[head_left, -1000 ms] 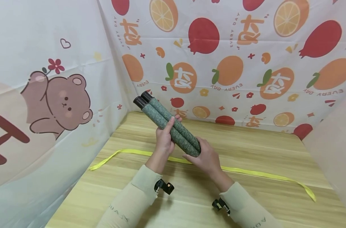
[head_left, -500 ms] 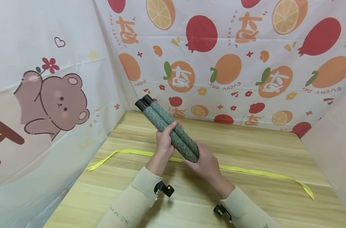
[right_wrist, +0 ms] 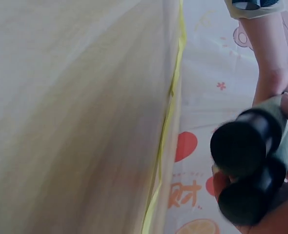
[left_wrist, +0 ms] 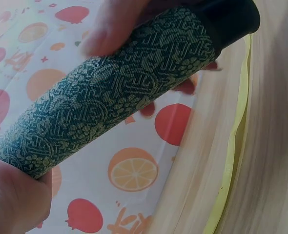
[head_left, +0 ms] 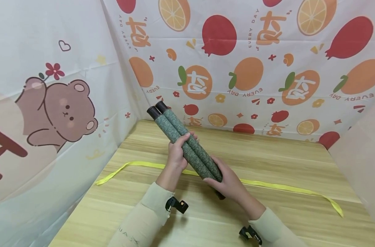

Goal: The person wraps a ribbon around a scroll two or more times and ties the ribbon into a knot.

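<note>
Tabletop (head_left: 283, 161) beneath newly visible tube end (head_left: 220, 196)

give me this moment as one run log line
left hand: grips green tubes mid-length | right hand: curled round their near end | green tubes: side by side, slanted | yellow ribbon: lies across table

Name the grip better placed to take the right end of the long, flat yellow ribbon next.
Right, likely: the right grip is nearer that ribbon end, and the left grip holds both green fabric-covered cylinders near their middle.
</note>
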Demonstrator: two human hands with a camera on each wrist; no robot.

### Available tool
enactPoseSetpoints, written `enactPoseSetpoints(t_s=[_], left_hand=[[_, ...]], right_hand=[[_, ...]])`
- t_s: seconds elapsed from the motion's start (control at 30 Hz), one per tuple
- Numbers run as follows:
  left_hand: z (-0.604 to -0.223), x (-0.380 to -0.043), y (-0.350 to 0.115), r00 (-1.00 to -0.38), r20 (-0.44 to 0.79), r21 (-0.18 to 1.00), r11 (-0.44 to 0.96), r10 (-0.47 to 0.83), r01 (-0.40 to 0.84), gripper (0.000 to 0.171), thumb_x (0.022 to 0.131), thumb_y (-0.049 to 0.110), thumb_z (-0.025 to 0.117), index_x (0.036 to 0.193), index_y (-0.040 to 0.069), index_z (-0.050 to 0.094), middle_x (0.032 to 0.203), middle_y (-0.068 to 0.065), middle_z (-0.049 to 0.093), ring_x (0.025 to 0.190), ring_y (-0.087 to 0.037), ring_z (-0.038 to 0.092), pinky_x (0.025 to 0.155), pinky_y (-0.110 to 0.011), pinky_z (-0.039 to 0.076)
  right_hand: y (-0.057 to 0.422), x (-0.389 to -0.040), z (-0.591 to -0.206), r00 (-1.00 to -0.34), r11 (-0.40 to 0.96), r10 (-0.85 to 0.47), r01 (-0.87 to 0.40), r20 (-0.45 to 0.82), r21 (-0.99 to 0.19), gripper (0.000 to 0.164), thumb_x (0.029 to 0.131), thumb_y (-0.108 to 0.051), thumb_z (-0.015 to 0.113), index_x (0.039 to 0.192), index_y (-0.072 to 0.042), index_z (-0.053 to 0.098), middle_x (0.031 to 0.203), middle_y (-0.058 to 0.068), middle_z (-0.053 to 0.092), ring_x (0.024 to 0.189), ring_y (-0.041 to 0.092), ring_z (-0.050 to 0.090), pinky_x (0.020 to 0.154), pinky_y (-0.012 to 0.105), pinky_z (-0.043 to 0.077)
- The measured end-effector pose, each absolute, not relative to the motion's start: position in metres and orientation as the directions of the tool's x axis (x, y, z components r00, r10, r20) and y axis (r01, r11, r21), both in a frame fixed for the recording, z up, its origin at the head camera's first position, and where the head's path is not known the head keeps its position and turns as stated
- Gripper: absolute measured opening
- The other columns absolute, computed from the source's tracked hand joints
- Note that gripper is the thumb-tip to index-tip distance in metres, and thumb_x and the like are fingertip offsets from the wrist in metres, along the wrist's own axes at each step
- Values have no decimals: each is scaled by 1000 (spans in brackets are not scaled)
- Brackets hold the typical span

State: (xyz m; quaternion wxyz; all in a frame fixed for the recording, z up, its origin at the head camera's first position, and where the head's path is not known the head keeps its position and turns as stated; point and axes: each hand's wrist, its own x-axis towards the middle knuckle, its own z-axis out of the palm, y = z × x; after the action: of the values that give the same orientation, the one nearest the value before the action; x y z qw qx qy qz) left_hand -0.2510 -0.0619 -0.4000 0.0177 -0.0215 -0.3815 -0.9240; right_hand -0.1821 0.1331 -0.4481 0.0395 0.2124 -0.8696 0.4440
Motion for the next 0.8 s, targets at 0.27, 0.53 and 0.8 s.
enactPoseSetpoints(t_s=[0.27, 0.53, 0.8], left_hand=[[-400, -250, -69, -994, 90, 691, -723, 58, 21, 26, 97, 10, 57, 121, 4, 50, 99, -5, 69, 91, -19, 67, 89, -38, 55], [-403, -248, -66, -986, 95, 678, -734, 138, -37, 19, 98, 8, 52, 116, 6, 49, 97, -5, 68, 89, -20, 65, 88, -36, 54], [-407, -247, -63, -981, 113, 665, -746, 158, -43, 18, 97, 8, 51, 115, 10, 49, 99, -4, 66, 88, -19, 64, 88, -36, 53]], right_hand=[[160, -171, -459, -912, 483, -382, -334, 149, -810, 59, 97, -37, 62, 150, -32, 35, 89, 0, 63, 74, 9, 58, 66, 30, 50], [171, -156, -467, -877, 501, -430, -430, 215, -751, 44, 106, -23, 44, 150, -20, 37, 63, -9, 49, 60, 3, 53, 62, 30, 50], [168, -150, -469, -895, 517, -357, -428, 268, -741, 40, 108, -21, 38, 146, -14, 45, 130, 13, 63, 122, 27, 59, 101, 53, 46]])
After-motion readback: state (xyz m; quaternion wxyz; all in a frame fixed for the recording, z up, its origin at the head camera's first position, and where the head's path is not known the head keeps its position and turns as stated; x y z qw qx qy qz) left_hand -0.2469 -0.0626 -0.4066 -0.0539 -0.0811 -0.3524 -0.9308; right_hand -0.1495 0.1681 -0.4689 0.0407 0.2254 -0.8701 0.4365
